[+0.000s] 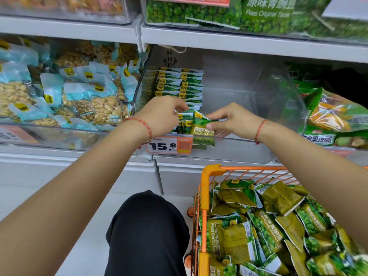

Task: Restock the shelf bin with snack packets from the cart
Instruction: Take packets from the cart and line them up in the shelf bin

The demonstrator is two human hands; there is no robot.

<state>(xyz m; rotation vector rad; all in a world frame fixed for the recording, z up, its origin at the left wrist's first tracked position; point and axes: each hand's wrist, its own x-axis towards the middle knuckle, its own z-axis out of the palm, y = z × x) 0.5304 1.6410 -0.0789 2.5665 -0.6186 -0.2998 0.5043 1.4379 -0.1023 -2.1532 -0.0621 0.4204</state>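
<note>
Both hands reach into the shelf bin (229, 139): right hand (235, 119) pinches a pea packet (203, 128) (garlic flavour), left hand (161, 114) seemingly steadies the stacked packets (180, 84), fingers curled.

We see a grey metal shelf (239, 39) above a lower grey shelf board (79, 158). On the lower board stand clear plastic bins: the left clear bin (59, 134) holds pale-blue packets of peanuts (93, 104), the middle clear bin (235, 142) holds green pea packets stacked in rows (179, 82) at its left side, with an orange price tag (169, 145) on its front. On the pale floor (83, 246) stands an orange wire cart (205, 196) filled with green garlic pea packets (268, 226).
</note>
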